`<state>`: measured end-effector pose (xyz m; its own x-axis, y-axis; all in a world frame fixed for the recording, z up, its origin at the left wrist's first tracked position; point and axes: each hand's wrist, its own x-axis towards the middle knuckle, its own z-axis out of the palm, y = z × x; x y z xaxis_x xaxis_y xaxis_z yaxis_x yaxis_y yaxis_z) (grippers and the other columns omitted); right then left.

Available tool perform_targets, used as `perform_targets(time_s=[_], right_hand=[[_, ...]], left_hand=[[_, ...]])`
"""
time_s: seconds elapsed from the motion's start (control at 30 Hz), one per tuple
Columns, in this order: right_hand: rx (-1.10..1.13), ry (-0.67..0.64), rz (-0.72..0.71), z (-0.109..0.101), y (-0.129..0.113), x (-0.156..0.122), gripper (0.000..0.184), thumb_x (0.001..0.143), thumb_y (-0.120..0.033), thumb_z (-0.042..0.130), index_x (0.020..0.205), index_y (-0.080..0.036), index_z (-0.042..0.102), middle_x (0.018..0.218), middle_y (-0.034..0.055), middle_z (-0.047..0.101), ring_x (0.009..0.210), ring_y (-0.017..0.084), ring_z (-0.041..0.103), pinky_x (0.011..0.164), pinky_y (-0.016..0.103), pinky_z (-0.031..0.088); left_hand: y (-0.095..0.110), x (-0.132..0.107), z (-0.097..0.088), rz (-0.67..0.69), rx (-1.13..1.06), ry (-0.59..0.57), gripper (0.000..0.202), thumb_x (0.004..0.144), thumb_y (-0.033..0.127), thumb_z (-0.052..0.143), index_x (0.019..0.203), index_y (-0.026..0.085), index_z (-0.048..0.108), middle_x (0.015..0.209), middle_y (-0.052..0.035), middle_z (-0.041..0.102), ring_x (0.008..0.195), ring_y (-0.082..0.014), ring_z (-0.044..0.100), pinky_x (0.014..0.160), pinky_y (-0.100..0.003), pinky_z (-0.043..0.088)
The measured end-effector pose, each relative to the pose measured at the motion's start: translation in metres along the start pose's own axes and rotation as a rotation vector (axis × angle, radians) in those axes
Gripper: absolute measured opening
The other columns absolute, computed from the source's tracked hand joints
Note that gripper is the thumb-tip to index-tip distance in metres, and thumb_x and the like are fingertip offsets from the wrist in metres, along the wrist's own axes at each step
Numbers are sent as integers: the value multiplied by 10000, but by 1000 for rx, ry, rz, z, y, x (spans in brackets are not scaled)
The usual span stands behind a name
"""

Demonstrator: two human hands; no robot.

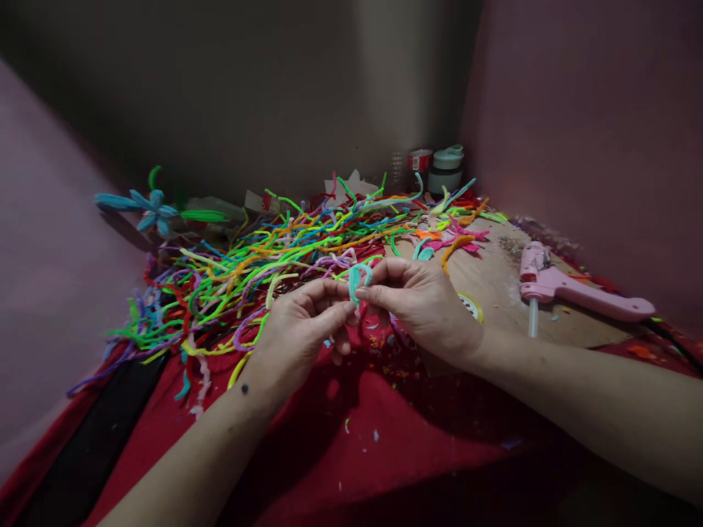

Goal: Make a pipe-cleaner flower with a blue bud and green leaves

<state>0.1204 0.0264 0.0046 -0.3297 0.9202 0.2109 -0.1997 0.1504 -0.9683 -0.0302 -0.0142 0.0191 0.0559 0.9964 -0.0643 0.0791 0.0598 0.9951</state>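
Note:
Between my two hands is a light turquoise pipe cleaner [354,279], bent into a small loop. My left hand [302,322] pinches its lower left end between thumb and index finger. With thumb and index finger, my right hand [425,307] grips the loop's right side. Both hands are above the red cloth, in front of a big pile of loose pipe cleaners [285,252] in green, yellow, orange, purple and other colours. Partly hidden behind my right hand is a yellow-rimmed roll [471,307].
At the right, a pink glue gun [582,289] rests on brown cardboard [488,282]. A blue pipe-cleaner flower [157,212] stands at the back left. A lidded cup [446,170] is at the back. Small scraps dot the red cloth [351,468]. A black strip [93,439] lies at left.

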Motion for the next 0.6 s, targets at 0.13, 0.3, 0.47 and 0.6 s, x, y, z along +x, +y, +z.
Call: perform_targets(time_s=[0.13, 0.3, 0.47, 0.6], right_hand=[[94, -57, 97, 0, 2, -1, 116, 723, -198, 647, 640, -148, 584, 520, -30, 549, 416, 71, 477, 419, 208, 376], [272, -113, 222, -2, 10, 4, 186, 654, -260, 725, 660, -133, 589, 530, -19, 568, 400, 72, 491, 399, 200, 395], [348, -161, 288, -3, 12, 6, 214, 609, -243, 759, 655, -126, 586, 553, -9, 575, 468, 79, 540, 432, 181, 422], [319, -207, 302, -4, 7, 6, 228, 649, -301, 724, 646, -131, 572, 538, -9, 565, 422, 76, 506, 385, 185, 395]], left_hand=[[-2, 0, 0, -32, -42, -6, 190, 730, 221, 678, 908, 164, 640, 575, 22, 607, 425, -87, 521, 414, -193, 442], [-7, 6, -1, -83, -258, -61, 145, 759, 172, 637, 897, 134, 651, 595, -19, 642, 487, -113, 580, 462, -219, 497], [-11, 12, -3, -138, -317, -68, 164, 698, 123, 679, 857, 95, 650, 601, -44, 656, 482, -117, 598, 416, -190, 483], [-9, 10, -2, -142, -272, -83, 107, 692, 144, 678, 763, 87, 621, 536, -41, 644, 408, -106, 569, 388, -177, 454]])
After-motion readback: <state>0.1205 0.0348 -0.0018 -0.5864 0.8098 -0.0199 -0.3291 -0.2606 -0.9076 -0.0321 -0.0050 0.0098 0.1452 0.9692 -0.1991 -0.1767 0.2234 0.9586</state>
